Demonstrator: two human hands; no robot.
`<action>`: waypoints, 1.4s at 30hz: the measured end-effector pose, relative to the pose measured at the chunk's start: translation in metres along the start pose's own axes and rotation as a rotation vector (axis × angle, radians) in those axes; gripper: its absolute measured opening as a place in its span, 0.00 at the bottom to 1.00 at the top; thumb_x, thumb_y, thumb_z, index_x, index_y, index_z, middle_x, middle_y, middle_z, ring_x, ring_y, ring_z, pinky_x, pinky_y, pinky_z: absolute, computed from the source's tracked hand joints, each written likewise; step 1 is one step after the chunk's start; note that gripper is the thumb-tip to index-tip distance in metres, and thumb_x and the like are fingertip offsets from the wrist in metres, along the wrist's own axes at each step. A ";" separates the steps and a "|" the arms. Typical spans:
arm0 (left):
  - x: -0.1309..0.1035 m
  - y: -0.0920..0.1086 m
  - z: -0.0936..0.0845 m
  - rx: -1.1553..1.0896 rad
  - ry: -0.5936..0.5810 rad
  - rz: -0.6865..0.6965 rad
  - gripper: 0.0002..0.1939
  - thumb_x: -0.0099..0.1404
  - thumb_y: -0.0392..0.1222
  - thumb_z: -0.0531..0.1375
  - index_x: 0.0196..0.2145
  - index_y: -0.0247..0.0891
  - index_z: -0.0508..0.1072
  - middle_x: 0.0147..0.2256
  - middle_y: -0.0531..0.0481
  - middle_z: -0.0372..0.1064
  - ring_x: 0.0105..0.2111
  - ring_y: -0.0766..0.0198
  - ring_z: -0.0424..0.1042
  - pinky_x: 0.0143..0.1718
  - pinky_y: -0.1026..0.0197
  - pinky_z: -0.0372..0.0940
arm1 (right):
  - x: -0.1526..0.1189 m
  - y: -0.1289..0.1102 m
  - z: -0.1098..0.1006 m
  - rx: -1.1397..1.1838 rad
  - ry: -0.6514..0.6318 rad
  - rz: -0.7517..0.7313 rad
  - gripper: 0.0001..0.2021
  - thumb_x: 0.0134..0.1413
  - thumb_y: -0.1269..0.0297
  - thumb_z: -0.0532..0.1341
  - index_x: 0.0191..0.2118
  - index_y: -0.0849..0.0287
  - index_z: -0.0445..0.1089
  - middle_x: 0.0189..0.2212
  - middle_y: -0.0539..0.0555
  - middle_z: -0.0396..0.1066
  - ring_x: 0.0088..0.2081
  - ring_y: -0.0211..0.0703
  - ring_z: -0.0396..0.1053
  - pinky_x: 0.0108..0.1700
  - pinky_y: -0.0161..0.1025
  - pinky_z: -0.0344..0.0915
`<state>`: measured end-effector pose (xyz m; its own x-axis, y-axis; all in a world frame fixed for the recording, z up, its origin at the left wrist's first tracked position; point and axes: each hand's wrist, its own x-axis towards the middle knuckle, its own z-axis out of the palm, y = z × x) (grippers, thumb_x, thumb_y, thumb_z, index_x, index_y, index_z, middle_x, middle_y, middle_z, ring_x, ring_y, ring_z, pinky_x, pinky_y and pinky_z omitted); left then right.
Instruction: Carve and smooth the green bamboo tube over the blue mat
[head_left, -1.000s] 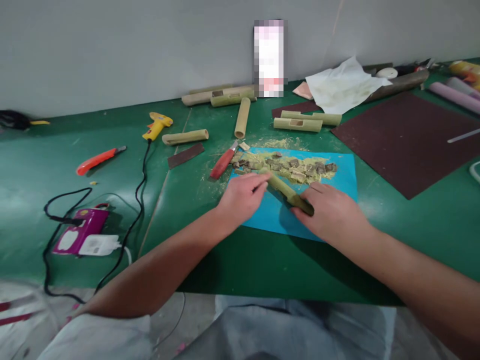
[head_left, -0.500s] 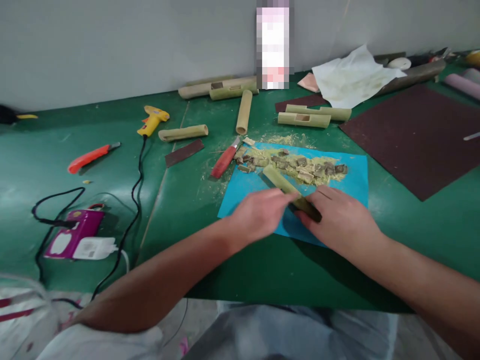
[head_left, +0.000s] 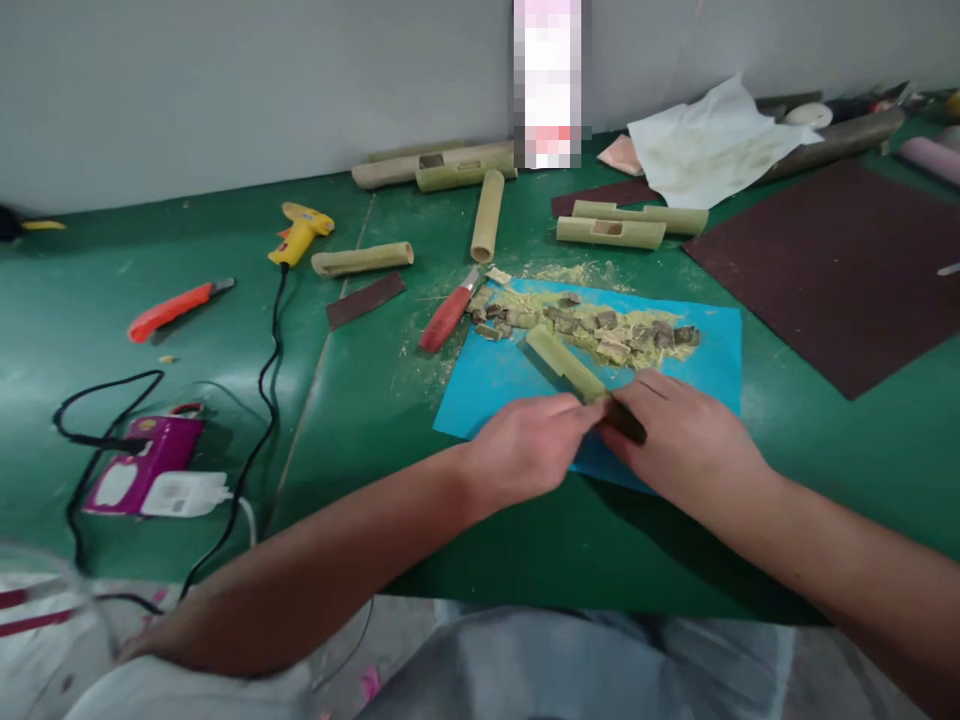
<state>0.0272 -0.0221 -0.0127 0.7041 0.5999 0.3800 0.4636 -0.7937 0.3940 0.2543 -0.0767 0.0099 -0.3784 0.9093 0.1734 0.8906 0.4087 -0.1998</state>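
two bare hands at a bamboo tube (head_left: 564,362).
nearest, the left hand (head_left: 534,445) is curled with its fingertips against the tube; whether it grips anything, i cannot tell. the right hand (head_left: 679,430) is closed round the tube's near end. the tube slants over a blue sheet (head_left: 480,385), just in front of scattered chips and shavings (head_left: 611,330). beyond them lies a windowed bamboo piece (head_left: 611,241), then a white sheet (head_left: 709,150) near the wall (head_left: 300,80).

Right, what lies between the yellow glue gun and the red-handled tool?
In the head view, a bamboo piece and a brown strip lie between the glue gun and the red-handled tool.
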 end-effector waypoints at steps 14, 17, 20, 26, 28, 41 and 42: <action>-0.001 -0.013 -0.008 0.167 0.125 -0.085 0.18 0.78 0.37 0.52 0.57 0.33 0.77 0.34 0.45 0.78 0.34 0.63 0.77 0.36 0.64 0.73 | 0.004 0.011 -0.002 0.039 0.037 -0.043 0.13 0.67 0.59 0.60 0.31 0.57 0.73 0.31 0.56 0.72 0.33 0.46 0.72 0.33 0.41 0.62; -0.002 -0.005 -0.009 0.122 0.093 -0.038 0.18 0.79 0.36 0.52 0.58 0.32 0.76 0.36 0.45 0.79 0.35 0.62 0.79 0.38 0.64 0.74 | 0.005 0.008 -0.001 0.064 0.049 -0.088 0.13 0.68 0.60 0.59 0.32 0.58 0.74 0.30 0.56 0.72 0.33 0.45 0.71 0.33 0.40 0.62; -0.004 0.006 -0.008 0.113 0.076 -0.004 0.18 0.79 0.37 0.52 0.58 0.30 0.76 0.38 0.44 0.80 0.37 0.61 0.80 0.37 0.63 0.74 | 0.006 0.009 0.000 0.058 0.081 -0.122 0.13 0.68 0.61 0.59 0.32 0.58 0.74 0.29 0.55 0.71 0.31 0.44 0.70 0.32 0.40 0.61; -0.002 -0.010 -0.013 0.147 0.187 -0.120 0.14 0.77 0.37 0.56 0.53 0.34 0.79 0.38 0.44 0.80 0.37 0.62 0.80 0.41 0.63 0.75 | 0.007 0.014 0.003 0.058 0.110 -0.112 0.14 0.69 0.60 0.59 0.33 0.59 0.75 0.30 0.55 0.73 0.32 0.45 0.72 0.32 0.40 0.62; -0.001 -0.017 -0.014 0.136 0.197 -0.130 0.14 0.77 0.36 0.56 0.53 0.34 0.79 0.37 0.45 0.80 0.36 0.63 0.79 0.40 0.63 0.74 | 0.006 0.014 0.004 0.054 0.110 -0.108 0.14 0.69 0.59 0.59 0.33 0.59 0.75 0.30 0.55 0.73 0.31 0.45 0.72 0.32 0.40 0.62; -0.002 -0.001 -0.007 0.240 -0.019 0.014 0.19 0.81 0.38 0.49 0.55 0.34 0.78 0.32 0.48 0.76 0.31 0.64 0.75 0.32 0.65 0.69 | 0.003 0.012 0.007 0.067 0.125 -0.102 0.12 0.68 0.60 0.61 0.34 0.58 0.75 0.30 0.54 0.73 0.30 0.44 0.71 0.31 0.39 0.62; -0.003 -0.006 -0.009 0.253 0.036 -0.016 0.18 0.81 0.38 0.50 0.54 0.33 0.78 0.33 0.46 0.76 0.32 0.64 0.76 0.34 0.64 0.71 | 0.002 0.012 0.007 0.064 0.134 -0.087 0.11 0.67 0.60 0.61 0.34 0.58 0.75 0.30 0.54 0.73 0.31 0.44 0.72 0.31 0.39 0.62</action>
<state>0.0175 -0.0181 -0.0086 0.6779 0.6125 0.4065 0.5978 -0.7811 0.1801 0.2623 -0.0691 0.0013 -0.4129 0.8532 0.3187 0.8362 0.4938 -0.2385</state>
